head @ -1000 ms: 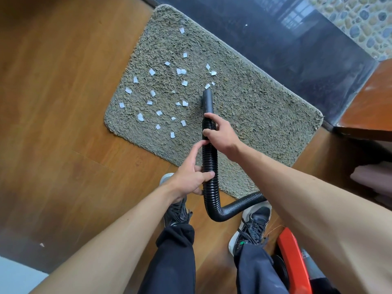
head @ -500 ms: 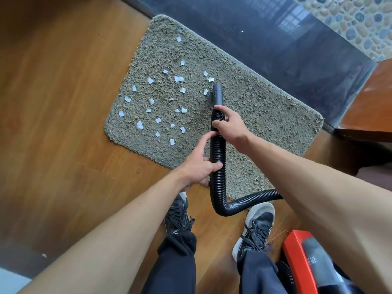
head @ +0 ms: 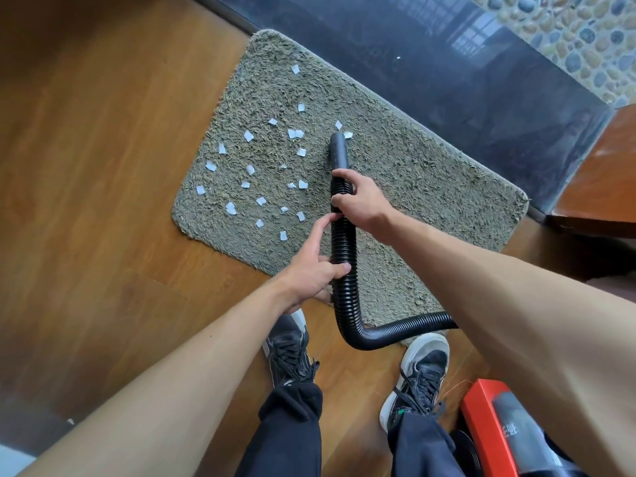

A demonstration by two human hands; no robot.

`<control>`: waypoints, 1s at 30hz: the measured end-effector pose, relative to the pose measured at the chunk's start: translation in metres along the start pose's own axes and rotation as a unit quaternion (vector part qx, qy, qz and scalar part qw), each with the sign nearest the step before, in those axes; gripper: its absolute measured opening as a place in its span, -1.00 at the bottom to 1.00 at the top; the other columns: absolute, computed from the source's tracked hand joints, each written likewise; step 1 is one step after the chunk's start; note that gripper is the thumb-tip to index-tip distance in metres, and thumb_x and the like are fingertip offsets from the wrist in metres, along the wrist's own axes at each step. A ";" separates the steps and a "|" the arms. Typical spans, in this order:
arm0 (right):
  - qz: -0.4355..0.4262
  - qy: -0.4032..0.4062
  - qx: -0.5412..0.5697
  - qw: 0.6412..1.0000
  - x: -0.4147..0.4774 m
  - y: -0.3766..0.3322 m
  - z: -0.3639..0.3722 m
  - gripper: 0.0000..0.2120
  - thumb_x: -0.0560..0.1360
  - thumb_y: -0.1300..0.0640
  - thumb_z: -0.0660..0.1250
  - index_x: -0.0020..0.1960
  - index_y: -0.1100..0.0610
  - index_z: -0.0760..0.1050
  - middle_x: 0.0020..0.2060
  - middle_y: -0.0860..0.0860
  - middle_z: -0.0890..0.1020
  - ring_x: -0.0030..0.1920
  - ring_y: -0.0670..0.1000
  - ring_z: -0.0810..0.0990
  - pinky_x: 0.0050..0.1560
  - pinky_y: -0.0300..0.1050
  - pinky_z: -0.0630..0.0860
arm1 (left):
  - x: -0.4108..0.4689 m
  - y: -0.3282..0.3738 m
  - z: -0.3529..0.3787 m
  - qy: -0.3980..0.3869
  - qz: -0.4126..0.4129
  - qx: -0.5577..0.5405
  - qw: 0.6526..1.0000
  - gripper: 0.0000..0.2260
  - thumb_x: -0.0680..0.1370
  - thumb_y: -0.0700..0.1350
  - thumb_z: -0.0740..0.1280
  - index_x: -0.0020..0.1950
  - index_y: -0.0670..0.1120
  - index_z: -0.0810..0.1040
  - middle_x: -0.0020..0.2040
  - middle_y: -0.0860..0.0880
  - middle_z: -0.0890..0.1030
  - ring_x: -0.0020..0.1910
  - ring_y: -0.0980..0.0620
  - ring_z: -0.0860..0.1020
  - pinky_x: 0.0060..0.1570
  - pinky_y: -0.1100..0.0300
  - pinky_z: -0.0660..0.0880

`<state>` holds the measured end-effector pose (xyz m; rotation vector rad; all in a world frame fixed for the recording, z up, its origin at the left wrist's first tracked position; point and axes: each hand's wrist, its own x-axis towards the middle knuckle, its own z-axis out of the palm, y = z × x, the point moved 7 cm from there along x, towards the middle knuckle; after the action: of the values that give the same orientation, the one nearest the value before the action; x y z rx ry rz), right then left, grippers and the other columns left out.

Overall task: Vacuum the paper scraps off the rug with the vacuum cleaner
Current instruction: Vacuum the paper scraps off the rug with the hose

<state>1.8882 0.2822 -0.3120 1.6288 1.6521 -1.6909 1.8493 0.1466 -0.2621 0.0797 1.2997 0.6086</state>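
Wooden flooring [head: 86,166] carries the red vacuum cleaner [head: 488,428] nearest. Farther, the left hand [head: 309,270] and right hand [head: 361,201] clamp the black hose [head: 344,256], its nozzle [head: 339,149] on the rug [head: 430,201] beside white paper scraps [head: 261,173].

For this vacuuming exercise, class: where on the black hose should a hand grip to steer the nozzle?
Grip the ribbed hose just behind the smooth nozzle, from its right side, as the right hand does. The ridges likely resist slipping, and closeness to the tip aids aim.
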 end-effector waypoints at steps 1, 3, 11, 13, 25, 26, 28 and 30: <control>-0.002 -0.001 -0.001 1.000 0.001 -0.002 0.001 -0.43 0.44 0.21 0.27 0.44 0.00 0.36 0.18 0.12 0.55 0.08 0.11 0.60 0.11 0.14 0.61 | 0.001 0.001 -0.001 -0.001 0.001 -0.004 1.000 -0.30 0.60 -0.35 0.29 0.43 0.38 0.18 -0.09 -0.16 0.60 -0.16 -0.03 0.65 -0.06 -0.23 0.61; -0.003 0.003 -0.005 1.000 0.002 -0.003 0.001 -0.42 0.42 0.20 0.28 0.43 0.00 0.38 0.19 0.13 0.55 0.09 0.12 0.60 0.13 0.15 0.60 | 0.002 0.002 -0.002 -0.007 0.001 -0.012 1.000 -0.31 0.59 -0.36 0.29 0.41 0.38 0.20 -0.09 -0.16 0.57 -0.20 -0.01 0.62 -0.11 -0.16 0.63; -0.006 0.029 -0.020 0.999 0.001 0.001 -0.001 -0.44 0.42 0.20 0.25 0.42 -0.02 0.40 0.18 0.10 0.57 0.09 0.10 0.59 0.19 0.12 0.55 | 0.004 0.003 -0.001 -0.006 0.007 -0.007 1.000 -0.30 0.58 -0.35 0.31 0.36 0.42 0.22 -0.03 -0.20 0.62 -0.05 -0.11 0.64 -0.03 -0.25 0.59; -0.006 0.024 -0.012 1.000 0.000 0.000 0.001 -0.43 0.42 0.20 0.25 0.43 -0.03 0.39 0.18 0.10 0.57 0.08 0.09 0.59 0.17 0.14 0.56 | 0.003 0.001 -0.001 -0.005 0.008 -0.010 1.000 -0.30 0.58 -0.36 0.30 0.36 0.43 0.22 0.00 -0.22 0.63 -0.02 -0.13 0.65 -0.04 -0.24 0.61; 0.015 0.048 0.007 0.999 -0.003 0.012 -0.014 -0.41 0.39 0.15 0.24 0.42 -0.06 0.39 0.14 0.08 0.58 0.06 0.09 0.60 0.19 0.13 0.55 | 0.008 0.008 0.013 -0.019 -0.003 0.008 1.000 -0.29 0.58 -0.35 0.30 0.43 0.39 0.19 0.08 -0.23 0.64 -0.04 -0.08 0.66 -0.23 -0.02 0.62; 0.014 0.045 0.004 0.999 -0.002 0.010 -0.015 -0.39 0.35 0.12 0.23 0.41 -0.07 0.39 0.15 0.09 0.59 0.07 0.11 0.60 0.19 0.15 0.55 | 0.009 0.008 0.013 -0.017 -0.002 0.004 1.000 -0.29 0.58 -0.35 0.30 0.43 0.38 0.19 0.06 -0.22 0.64 -0.05 -0.07 0.66 -0.24 -0.01 0.61; 0.009 0.035 -0.006 0.999 -0.001 0.006 -0.013 -0.35 0.31 0.08 0.21 0.42 -0.08 0.38 0.17 0.10 0.59 0.09 0.12 0.60 0.18 0.17 0.55 | 0.010 0.007 0.011 -0.014 0.000 -0.006 1.000 -0.28 0.58 -0.35 0.30 0.43 0.39 0.19 0.02 -0.18 0.64 -0.05 -0.08 0.67 -0.25 -0.02 0.61; 0.002 0.026 -0.017 1.000 0.000 0.000 -0.010 -0.35 0.33 0.10 0.21 0.44 -0.05 0.37 0.20 0.10 0.57 0.12 0.12 0.59 0.19 0.18 0.55 | 0.011 0.007 0.006 -0.010 0.005 -0.011 1.000 -0.28 0.57 -0.36 0.31 0.41 0.40 0.19 -0.03 -0.15 0.65 -0.06 -0.09 0.67 -0.23 -0.05 0.61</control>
<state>1.8933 0.2901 -0.3089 1.6728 1.6905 -1.6229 1.8540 0.1596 -0.2669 0.0735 1.2745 0.6290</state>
